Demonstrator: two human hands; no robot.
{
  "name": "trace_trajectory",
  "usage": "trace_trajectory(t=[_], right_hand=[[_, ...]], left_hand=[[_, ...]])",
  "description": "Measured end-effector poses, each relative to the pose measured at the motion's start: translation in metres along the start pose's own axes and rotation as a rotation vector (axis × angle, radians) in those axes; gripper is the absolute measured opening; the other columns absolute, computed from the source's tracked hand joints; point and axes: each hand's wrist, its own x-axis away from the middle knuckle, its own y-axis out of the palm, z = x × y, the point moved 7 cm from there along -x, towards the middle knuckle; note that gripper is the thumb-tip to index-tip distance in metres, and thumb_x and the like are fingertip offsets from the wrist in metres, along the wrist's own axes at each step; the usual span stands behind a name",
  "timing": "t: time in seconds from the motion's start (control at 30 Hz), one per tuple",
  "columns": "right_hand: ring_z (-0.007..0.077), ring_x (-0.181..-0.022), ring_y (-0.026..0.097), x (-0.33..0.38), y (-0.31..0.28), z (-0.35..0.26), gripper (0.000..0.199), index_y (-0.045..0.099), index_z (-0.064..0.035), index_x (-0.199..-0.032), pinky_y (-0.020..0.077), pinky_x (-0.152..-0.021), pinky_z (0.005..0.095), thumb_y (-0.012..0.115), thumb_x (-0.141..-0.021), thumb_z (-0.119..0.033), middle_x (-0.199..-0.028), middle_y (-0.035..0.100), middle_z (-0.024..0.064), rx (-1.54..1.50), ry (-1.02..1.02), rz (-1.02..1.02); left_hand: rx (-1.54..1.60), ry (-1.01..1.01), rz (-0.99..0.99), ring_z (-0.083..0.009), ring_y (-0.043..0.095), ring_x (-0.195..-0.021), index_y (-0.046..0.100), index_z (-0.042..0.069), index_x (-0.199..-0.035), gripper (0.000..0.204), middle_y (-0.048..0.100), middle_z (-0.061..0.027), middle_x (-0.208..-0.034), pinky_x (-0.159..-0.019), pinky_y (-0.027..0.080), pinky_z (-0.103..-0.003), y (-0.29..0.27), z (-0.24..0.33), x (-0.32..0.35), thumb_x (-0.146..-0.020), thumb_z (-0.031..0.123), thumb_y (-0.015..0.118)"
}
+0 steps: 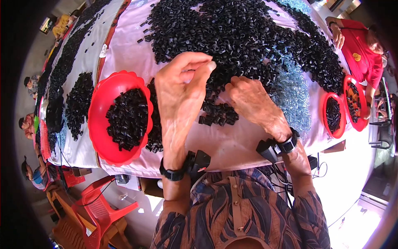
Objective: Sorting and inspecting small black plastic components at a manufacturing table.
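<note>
My left hand [182,91] is raised over the near edge of a large heap of small black plastic pieces [207,35]. Its thumb and forefinger meet in a pinch; whatever is between them is too small to make out. Beside it, lower down, my right hand [255,101] has its fingers curled in at the heap's edge, and their grip is hidden. A small cluster of black pieces [219,115] lies on the cloth between my wrists. Left of my left hand, a red scalloped bowl [98,112] holds many black pieces. Small clear bluish pieces [292,91] spread to the right of my right hand.
A pale pink cloth [232,143] covers the table. On the right, a person in a red shirt [360,50] sits by a small red bowl [327,103] and a red tray [361,124]. A red plastic chair [103,201] stands lower left. More people are along the far left side.
</note>
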Motion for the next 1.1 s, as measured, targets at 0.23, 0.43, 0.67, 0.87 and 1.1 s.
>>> trace_trajectory(t=[0.23,0.43,0.67,0.87,1.1], right_hand=[[0.0279,-0.081,0.063,-0.001,0.0,0.005,0.018,0.068,-0.0041,-0.083,0.0528,-0.065,0.0387,0.073,-0.073,-0.018,-0.081,0.06,0.0111,-0.025,-0.008,0.012],[0.0279,-0.077,0.064,0.002,0.002,0.006,0.014,0.067,-0.004,-0.081,0.0527,-0.062,0.0391,0.072,-0.071,-0.013,-0.078,0.06,0.0118,0.002,-0.025,0.058],[0.0307,-0.082,0.062,-0.001,0.009,0.004,0.018,0.064,-0.0027,-0.085,0.0502,-0.065,0.0415,0.068,-0.068,-0.009,-0.084,0.06,0.0137,-0.101,-0.017,0.046],[0.0337,-0.079,0.065,0.008,-0.034,0.019,0.018,0.063,0.0015,-0.087,0.0529,-0.069,0.0434,0.068,-0.072,-0.007,-0.083,0.063,0.0156,-0.259,0.081,0.164],[0.0171,-0.075,0.067,0.101,-0.111,0.086,0.016,0.068,0.0014,-0.095,0.0535,-0.066,0.0316,0.066,-0.079,-0.002,-0.083,0.069,0.0115,-0.679,0.523,0.536]], left_hand=[[0.022,-0.145,-0.121,-0.0103,0.063,-0.086,0.069,0.0,-0.101,0.017,0.07,-0.0053,-0.093,-0.08,0.047,-0.024,0.004,-0.048,-0.009,-0.085,0.007,0.069],[0.041,-0.162,-0.133,-0.011,0.062,-0.082,0.07,0.001,-0.1,0.018,0.069,-0.0035,-0.089,-0.077,0.048,-0.024,0.003,-0.064,-0.011,-0.085,0.009,0.071],[0.015,-0.171,-0.154,-0.0084,0.06,-0.084,0.068,0.0,-0.102,0.017,0.067,-0.0033,-0.092,-0.078,0.048,-0.022,0.004,-0.07,-0.007,-0.087,0.007,0.069],[-0.043,-0.131,-0.197,-0.0103,0.062,-0.086,0.067,0.0,-0.101,0.014,0.066,-0.0034,-0.091,-0.081,0.049,-0.023,0.01,-0.071,-0.007,-0.089,0.006,0.066],[-0.087,-0.186,-0.243,-0.0122,0.063,-0.087,0.067,-0.001,-0.101,0.014,0.067,-0.0049,-0.094,-0.083,0.049,-0.025,0.024,-0.065,-0.006,-0.091,0.008,0.064]])
